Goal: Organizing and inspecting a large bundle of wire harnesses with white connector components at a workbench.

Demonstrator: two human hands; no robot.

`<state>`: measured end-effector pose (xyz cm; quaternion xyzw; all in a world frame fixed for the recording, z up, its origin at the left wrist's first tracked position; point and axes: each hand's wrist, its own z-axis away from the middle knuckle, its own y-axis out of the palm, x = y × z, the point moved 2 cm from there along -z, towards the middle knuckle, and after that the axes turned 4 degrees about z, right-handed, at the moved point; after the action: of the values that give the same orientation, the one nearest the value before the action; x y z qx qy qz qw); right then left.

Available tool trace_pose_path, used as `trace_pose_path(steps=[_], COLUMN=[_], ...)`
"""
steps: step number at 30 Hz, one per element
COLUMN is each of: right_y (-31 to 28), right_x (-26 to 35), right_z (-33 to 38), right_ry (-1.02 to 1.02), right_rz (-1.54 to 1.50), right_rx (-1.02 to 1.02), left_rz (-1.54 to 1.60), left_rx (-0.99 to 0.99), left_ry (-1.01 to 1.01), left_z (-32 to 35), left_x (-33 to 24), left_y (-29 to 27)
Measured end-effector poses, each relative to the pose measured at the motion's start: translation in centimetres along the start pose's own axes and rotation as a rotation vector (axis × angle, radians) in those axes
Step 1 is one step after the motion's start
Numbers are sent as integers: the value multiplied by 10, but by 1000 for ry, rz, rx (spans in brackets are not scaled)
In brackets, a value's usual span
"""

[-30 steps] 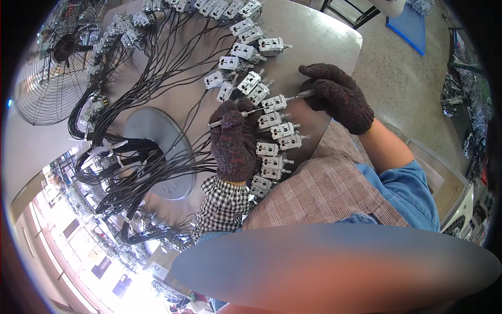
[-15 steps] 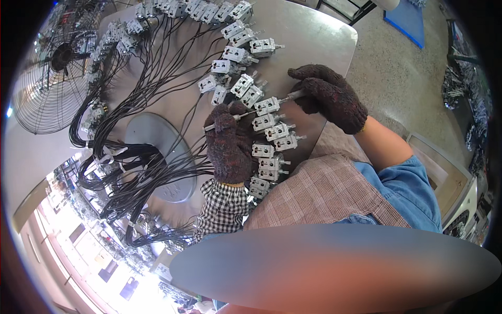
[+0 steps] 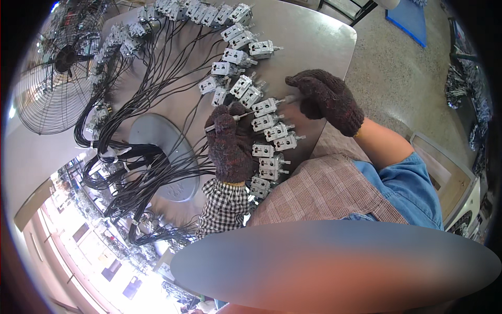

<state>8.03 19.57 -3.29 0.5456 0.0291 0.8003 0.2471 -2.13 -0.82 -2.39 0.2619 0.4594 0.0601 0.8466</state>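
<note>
**Gloved hands at a curved row of wired switch units**

On the grey tabletop (image 3: 314, 31), small white switch units with metal shafts lie in a long arc, each trailing black wires (image 3: 157, 104) that gather into bundles on the person's left, probably so the leads stay clear of the working edge. One unit (image 3: 265, 107) sits between the two hands. The left hand (image 3: 230, 141), in a dark knitted glove, has its fingers clenched round a thin metal tool (image 3: 222, 123) whose tip lies near that unit. The right hand (image 3: 327, 97), gloved alike, pinches the unit's shaft end between its fingers (image 3: 298, 86), seemingly to steady it. More units (image 3: 272, 165) lie touching one another just beside the left wrist. A round grey plate (image 3: 162, 157) rests under the wire bundles, and a wire-caged fan (image 3: 57, 63) stands at the far left.
</note>
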Motion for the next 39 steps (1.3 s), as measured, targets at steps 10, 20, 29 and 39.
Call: trace_pose_path(steps=[10,20,29,39], right_y=[5,12,8,6], right_x=[7,1,5,3], right_z=[1,-6,-6,-7], right_ry=[16,-114,99,116], right_rz=[-52,-94,118,36], right_rx=[-28,-219,-69,-31], left_rz=[71,160,223,61], left_rx=[64,156,134,220], left_ry=[-19,-31,-57,57], left_z=[0,0,-8,0], left_x=[-2,-2,8,0], left_y=[-3,0,-21,-5])
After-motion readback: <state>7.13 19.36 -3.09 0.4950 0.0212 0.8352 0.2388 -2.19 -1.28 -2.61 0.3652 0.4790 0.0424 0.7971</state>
